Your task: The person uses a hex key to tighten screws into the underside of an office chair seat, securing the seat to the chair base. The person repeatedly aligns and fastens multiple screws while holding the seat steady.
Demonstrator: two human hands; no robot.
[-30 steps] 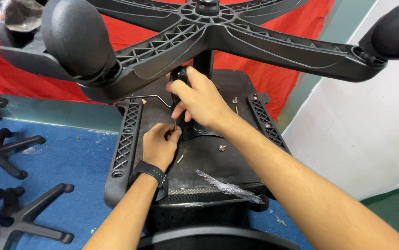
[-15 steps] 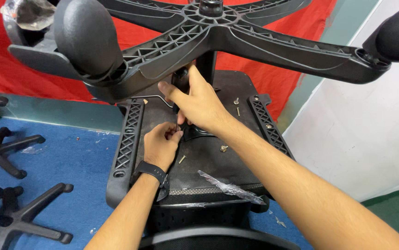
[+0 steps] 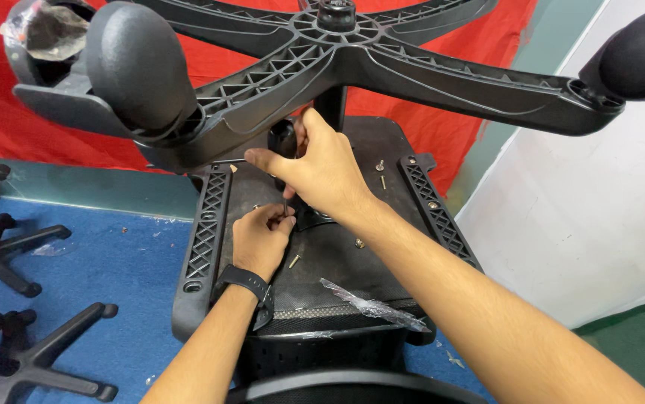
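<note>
An upturned black office chair fills the view, its seat underside [image 3: 337, 254] facing up. The five-armed star base [image 3: 352, 56] with castors hangs over it on the black centre column [image 3: 331, 108]. My right hand [image 3: 321, 173] is closed around a thin dark tool, apparently a hex key, and rests on the black mechanism next to the column. My left hand [image 3: 261, 238], with a black wristband, pinches a small part or the tool's lower end on the seat plate. A loose screw [image 3: 293, 260] lies right beside it.
More screws [image 3: 380, 166] lie on the seat underside, and a scrap of clear plastic wrap [image 3: 371, 307] sits near its front edge. Spare black star bases [image 3: 15, 299] lie on the blue floor at left. A red cloth [image 3: 45, 142] hangs behind; a white wall [image 3: 584, 224] stands right.
My right hand has shifted slightly up and to the left along the mechanism by the column. My left hand stays at the same spot on the seat plate.
</note>
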